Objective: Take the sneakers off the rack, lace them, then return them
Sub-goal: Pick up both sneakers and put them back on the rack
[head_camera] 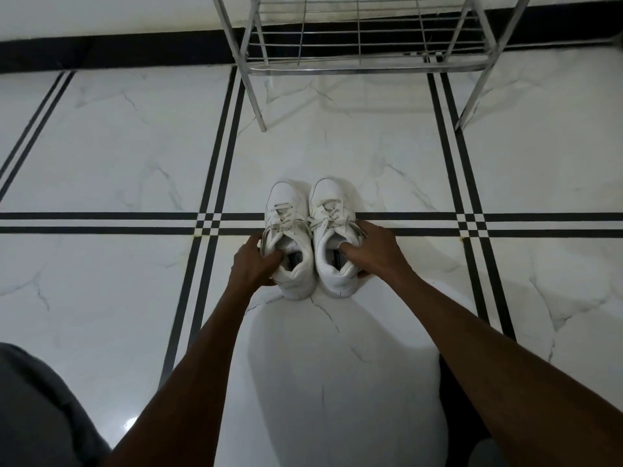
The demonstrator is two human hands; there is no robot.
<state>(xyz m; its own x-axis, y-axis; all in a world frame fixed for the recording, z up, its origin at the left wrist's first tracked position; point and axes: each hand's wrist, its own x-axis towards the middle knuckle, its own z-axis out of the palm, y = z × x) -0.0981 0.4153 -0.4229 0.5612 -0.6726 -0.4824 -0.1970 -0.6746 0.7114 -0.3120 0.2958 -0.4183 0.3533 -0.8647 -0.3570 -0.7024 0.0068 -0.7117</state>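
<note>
Two white sneakers stand side by side on the floor, toes pointing away from me toward the rack. My left hand (pixel 254 261) grips the left sneaker (pixel 288 214) at its collar, thumb inside the opening. My right hand (pixel 372 249) grips the right sneaker (pixel 332 210) the same way, thumb inside and fingers on the outer side. Both sneakers show laces crossing over the tongue. The metal wire rack (pixel 362 67) stands further ahead, its visible lower shelf holding nothing.
White marble floor tiles (pixel 118 146) with black double stripes surround the sneakers. A dark baseboard (pixel 118 50) runs along the wall behind the rack. My grey-clad knee (pixel 37 409) shows at the bottom left.
</note>
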